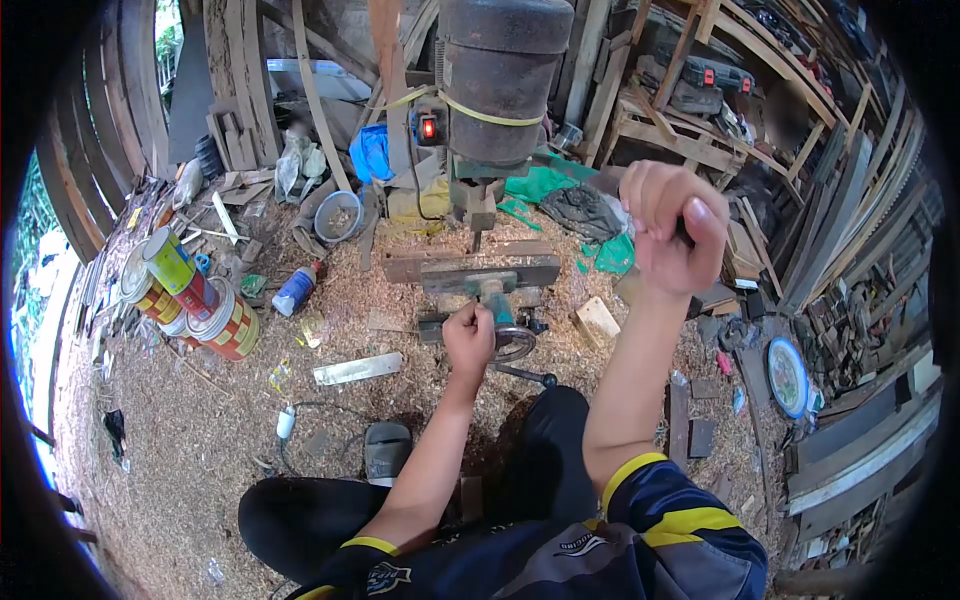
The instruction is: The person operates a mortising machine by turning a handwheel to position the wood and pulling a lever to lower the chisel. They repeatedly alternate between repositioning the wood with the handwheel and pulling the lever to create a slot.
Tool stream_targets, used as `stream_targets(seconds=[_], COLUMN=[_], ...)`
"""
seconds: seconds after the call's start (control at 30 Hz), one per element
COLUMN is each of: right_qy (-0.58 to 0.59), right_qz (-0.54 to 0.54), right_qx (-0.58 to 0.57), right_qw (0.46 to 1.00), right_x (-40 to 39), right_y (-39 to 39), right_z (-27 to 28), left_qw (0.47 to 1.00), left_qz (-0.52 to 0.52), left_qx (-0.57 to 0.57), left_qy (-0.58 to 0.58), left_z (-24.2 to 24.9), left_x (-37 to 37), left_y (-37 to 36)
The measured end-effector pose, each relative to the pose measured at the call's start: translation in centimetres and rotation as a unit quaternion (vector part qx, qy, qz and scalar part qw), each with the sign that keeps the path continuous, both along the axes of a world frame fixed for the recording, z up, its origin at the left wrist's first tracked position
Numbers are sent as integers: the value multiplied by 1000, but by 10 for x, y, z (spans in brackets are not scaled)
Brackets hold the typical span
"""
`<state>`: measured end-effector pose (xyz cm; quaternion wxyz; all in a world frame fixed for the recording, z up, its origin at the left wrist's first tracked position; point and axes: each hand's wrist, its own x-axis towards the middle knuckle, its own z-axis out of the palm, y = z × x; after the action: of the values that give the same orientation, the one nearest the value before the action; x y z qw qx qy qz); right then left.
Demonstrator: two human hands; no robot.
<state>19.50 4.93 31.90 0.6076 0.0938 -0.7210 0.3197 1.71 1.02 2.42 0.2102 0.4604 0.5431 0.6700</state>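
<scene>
A motor-driven drilling machine (505, 85) stands in front of me, its bit (477, 240) pointing down at a wooden piece (520, 249) held in the clamp (490, 272). My right hand (675, 225) is raised at the machine's right side, its fingers wrapped round the end of a lever (590, 175). Lower down, my left hand (470, 335) is closed in a fist just left of the metal handwheel (515, 343), below the clamp. What lies inside that fist is hidden.
Wood shavings (340, 440) cover the ground. Paint cans (215, 310) and a blue bottle (295, 291) are at left, near a white-grey board (357, 369). A wood block (598, 320) lies right of the machine. Stacked timber (850, 230) lines the right side. A red switch (429, 127) glows.
</scene>
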Motion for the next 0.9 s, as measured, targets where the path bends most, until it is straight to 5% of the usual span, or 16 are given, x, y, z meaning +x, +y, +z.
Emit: stream_targets(seconds=[0.17,0.23,0.3,0.37,0.4,0.5,0.9], right_qy=[-46,-104,-47,-155,-114,-40,56], right_qz=[41,-128,-123,-44,62,103,-5], right_qx=[-138,33,22,9,50,38,-4], right_qw=[989,986,991,987,990,993,998], right_x=[1,9,4,14,12,6,-10], right_y=[-7,0,-1,2,12,14,4], right_z=[30,44,46,45,43,33,37], left_qw=[1000,1000,1000,1000,1000,1000,1000], left_qz=[5,4,11,3,-8,-10,-6], left_qx=[6,9,8,3,3,-2,-7], left_qy=[2,4,16,14,-7,-21,-15], left_z=[0,0,1,-2,-4,-8,-8], left_x=[0,0,0,0,1,0,1], left_y=[3,3,3,2,3,6,4])
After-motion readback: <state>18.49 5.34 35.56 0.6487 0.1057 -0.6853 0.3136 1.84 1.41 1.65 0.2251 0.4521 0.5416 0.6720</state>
